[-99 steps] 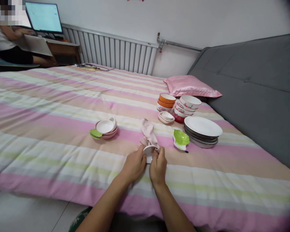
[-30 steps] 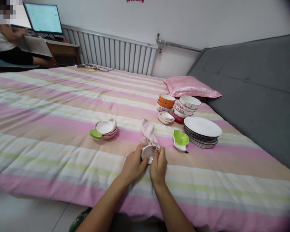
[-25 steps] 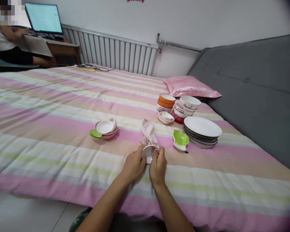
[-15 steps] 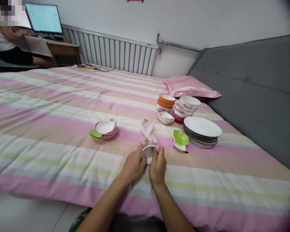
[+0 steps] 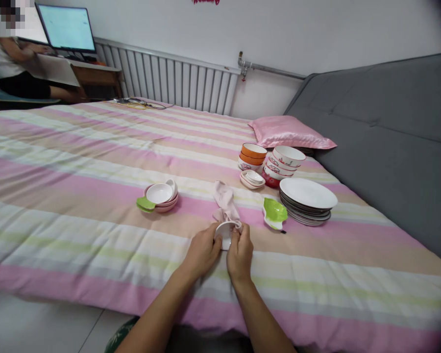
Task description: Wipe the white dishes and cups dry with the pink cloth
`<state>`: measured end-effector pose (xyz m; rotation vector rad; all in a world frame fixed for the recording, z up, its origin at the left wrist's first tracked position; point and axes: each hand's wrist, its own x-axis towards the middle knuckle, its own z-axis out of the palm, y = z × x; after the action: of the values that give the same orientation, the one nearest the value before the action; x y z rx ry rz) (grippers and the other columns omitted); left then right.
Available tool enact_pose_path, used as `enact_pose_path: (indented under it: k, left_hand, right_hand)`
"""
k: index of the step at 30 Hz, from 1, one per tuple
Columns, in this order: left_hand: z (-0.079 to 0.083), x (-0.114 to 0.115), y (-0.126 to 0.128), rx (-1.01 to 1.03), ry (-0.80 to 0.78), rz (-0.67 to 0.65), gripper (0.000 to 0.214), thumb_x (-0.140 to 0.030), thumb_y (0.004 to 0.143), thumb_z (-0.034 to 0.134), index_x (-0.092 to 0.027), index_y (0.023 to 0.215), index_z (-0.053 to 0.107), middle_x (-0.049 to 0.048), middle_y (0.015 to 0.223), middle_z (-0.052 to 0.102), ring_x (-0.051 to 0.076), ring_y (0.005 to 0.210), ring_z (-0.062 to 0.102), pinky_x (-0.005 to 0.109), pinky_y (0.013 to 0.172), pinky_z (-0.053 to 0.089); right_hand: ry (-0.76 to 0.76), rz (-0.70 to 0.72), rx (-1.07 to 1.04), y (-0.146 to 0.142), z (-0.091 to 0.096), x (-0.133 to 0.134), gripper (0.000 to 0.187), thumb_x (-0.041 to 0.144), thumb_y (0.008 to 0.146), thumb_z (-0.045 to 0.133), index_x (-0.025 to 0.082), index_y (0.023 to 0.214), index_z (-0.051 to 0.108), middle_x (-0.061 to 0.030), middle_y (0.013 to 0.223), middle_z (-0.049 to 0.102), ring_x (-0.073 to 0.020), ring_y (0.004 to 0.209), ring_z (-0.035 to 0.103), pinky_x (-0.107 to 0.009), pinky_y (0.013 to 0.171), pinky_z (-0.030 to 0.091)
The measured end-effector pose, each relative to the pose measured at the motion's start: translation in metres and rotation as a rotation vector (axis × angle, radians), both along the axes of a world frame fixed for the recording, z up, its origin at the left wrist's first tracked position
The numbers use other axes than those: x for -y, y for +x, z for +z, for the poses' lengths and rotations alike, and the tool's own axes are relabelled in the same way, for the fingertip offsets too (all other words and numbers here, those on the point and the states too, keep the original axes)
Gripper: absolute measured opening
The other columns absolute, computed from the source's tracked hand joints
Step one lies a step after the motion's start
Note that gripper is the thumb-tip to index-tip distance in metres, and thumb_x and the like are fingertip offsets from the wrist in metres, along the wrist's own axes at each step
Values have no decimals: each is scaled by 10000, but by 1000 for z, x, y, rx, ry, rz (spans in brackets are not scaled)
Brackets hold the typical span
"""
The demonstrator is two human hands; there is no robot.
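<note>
My left hand (image 5: 203, 251) grips a small white dish (image 5: 226, 232) by its left rim, just above the striped bedspread (image 5: 95, 166). My right hand (image 5: 240, 252) pinches the near end of a pale pink cloth (image 5: 225, 202) against the dish's right side. The rest of the cloth trails away over the bed behind the dish. A green leaf-shaped dish (image 5: 275, 212) lies just right of my hands.
A pile of small pink, white and green dishes (image 5: 159, 196) sits to the left. At the right stand a stack of white plates (image 5: 307, 200), orange bowls (image 5: 253, 155), red-patterned bowls (image 5: 283, 164) and small saucers (image 5: 253, 178). A pink pillow (image 5: 290, 132) and grey headboard (image 5: 389, 132) lie beyond. A person sits at a far-left desk (image 5: 7, 63).
The dish has turned slightly between my hands and the cloth end has shifted a little over its rim. Both hands stay in the same spot.
</note>
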<state>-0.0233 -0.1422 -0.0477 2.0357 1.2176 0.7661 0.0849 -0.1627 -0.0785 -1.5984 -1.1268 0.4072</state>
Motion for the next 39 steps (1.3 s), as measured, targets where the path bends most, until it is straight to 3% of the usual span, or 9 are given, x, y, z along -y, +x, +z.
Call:
enact_pose_path:
  k: [18, 21, 27, 30, 35, 39]
  left_hand:
    - [-1, -1, -3, 27, -2, -31, 373, -150, 822, 361, -164, 1155, 528, 81, 959, 665, 208, 838, 599, 310, 754, 422]
    - [-2, 1, -3, 83, -5, -34, 402, -166, 823, 384, -191, 1213, 478, 59, 964, 659, 190, 807, 596, 292, 724, 420]
    - [-4, 2, 0, 128, -43, -61, 536, -280, 790, 535, -172, 1288, 370, 6, 777, 626, 150, 628, 543, 257, 597, 398]
    - [-6, 4, 2, 116, 26, -82, 652, -270, 753, 598, -213, 1337, 313, 19, 887, 631, 146, 674, 548, 264, 635, 418]
    - [-8, 5, 3, 103, 188, -76, 713, -234, 711, 659, -261, 1340, 325, 71, 1223, 523, 193, 955, 544, 310, 787, 446]
    - [-11, 2, 4, 145, 220, -43, 731, -204, 677, 691, -253, 1318, 343, 70, 1274, 507, 211, 1047, 524, 331, 846, 440]
  right_hand:
    - [-56, -20, 59, -2, 2, 2, 258, 330, 881, 310, 204, 1006, 497, -71, 917, 636, -228, 823, 570, -304, 695, 378]
    - [-1, -20, 6, -1, 2, 1, 253, 347, 879, 319, 200, 986, 496, -69, 905, 629, -216, 814, 564, -298, 702, 384]
    - [2, -114, -186, 7, -4, -5, 243, 412, 857, 369, 202, 888, 487, -45, 838, 602, -197, 775, 548, -287, 696, 384]
    - [28, -131, -291, 11, -10, -11, 262, 439, 837, 404, 201, 861, 509, -22, 798, 603, -179, 736, 547, -271, 670, 387]
    - [60, -56, -449, 12, -17, -15, 298, 461, 813, 443, 193, 899, 539, 8, 755, 615, -150, 665, 548, -248, 615, 393]
    - [21, 21, -524, 12, -16, -15, 300, 468, 782, 499, 193, 898, 536, 24, 736, 606, -140, 645, 548, -240, 595, 405]
